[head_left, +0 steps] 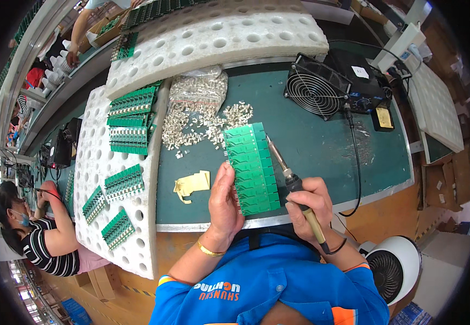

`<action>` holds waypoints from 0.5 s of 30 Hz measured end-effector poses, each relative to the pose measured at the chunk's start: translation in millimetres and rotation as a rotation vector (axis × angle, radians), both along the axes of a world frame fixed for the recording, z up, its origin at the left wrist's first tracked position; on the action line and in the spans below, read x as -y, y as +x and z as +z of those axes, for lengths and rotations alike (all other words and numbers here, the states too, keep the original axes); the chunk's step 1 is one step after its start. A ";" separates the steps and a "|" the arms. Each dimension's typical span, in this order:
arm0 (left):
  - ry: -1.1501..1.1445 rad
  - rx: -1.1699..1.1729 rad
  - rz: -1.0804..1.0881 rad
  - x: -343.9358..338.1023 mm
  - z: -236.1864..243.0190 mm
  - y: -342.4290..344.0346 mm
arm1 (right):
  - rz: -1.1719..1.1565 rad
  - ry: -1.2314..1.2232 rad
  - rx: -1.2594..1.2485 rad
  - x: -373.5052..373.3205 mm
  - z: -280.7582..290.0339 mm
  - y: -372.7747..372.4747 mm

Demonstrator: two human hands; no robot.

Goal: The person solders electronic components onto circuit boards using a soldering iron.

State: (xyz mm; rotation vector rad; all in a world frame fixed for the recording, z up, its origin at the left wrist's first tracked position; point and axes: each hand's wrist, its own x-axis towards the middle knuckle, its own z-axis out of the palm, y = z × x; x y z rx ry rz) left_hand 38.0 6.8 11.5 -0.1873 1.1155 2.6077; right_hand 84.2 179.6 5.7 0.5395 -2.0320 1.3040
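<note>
My left hand [224, 203] grips a green circuit board panel [250, 168] upright by its left edge, over the dark green mat [186, 214]. My right hand [309, 214] holds a soldering iron [313, 222], its metal tip angled up beside the panel's upper right edge. Behind the panel lie loose small metal components [181, 135] and a clear bag [194, 89] of more. A crumpled yellow piece [193, 184] sits left of my left hand.
Perforated white foam boards [143, 227] carry more panels [124, 181]. A black fan unit [313, 89], soldering station [362, 76], yellow sponge [383, 119] and cables sit at back right. A co-worker [40, 233] is at left, another's arm [78, 30] upper left; a white fan [386, 265] is lower right.
</note>
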 end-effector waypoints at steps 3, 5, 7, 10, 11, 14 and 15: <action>-0.010 -0.001 -0.030 0.9 -6.1 2.5 | -0.021 0.018 0.002 5.7 -3.7 -8.2; -0.017 0.004 -0.057 1.3 -10.2 3.9 | -0.070 0.031 -0.016 9.3 -4.3 -12.2; -0.019 -0.001 -0.089 1.6 -13.0 4.7 | -0.080 0.035 -0.012 12.1 -7.1 -12.7; -0.081 0.017 -0.032 -4.9 -13.0 5.9 | -0.131 0.034 0.000 16.9 -10.4 -12.8; -0.080 0.018 -0.034 -3.1 -14.7 5.5 | -0.144 0.039 0.001 17.2 -10.9 -12.9; -0.082 0.039 -0.083 3.2 -19.1 5.8 | -0.164 0.030 0.014 18.2 -9.5 -13.3; -0.062 0.039 -0.089 3.3 -17.6 6.0 | -0.172 0.016 0.023 18.4 -9.0 -13.6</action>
